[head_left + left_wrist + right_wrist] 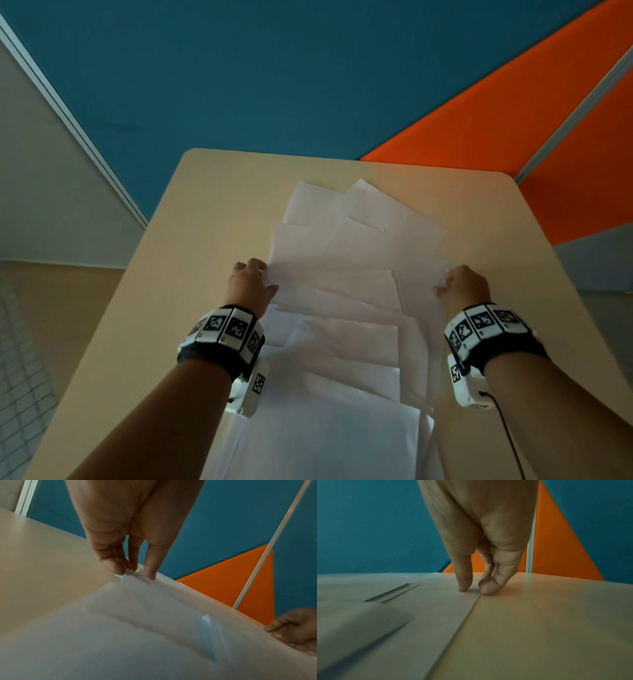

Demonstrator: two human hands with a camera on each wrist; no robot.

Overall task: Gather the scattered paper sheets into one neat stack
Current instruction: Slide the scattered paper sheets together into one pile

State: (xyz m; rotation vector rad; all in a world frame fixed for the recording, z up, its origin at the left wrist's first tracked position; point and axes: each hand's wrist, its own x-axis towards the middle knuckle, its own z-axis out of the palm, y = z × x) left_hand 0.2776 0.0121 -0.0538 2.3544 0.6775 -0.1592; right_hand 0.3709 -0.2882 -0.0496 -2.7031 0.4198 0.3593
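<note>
Several white paper sheets (346, 274) lie overlapped in a loose, fanned pile down the middle of the beige table (212, 212). My left hand (251, 279) is at the pile's left edge and pinches the sheets' corners (132, 574) between thumb and fingers. My right hand (460, 282) is at the pile's right edge, its thumb on top of a sheet (436, 608) and its fingers curled at the edge, pinching it. In the left wrist view the paper sheets (154, 635) bulge upward between the two hands.
Blue (239, 68) and orange (513, 113) partition panels stand behind the table's far edge. Bare tabletop lies to the left and right of the sheets. A thin black cable (510, 442) trails from my right wrist device.
</note>
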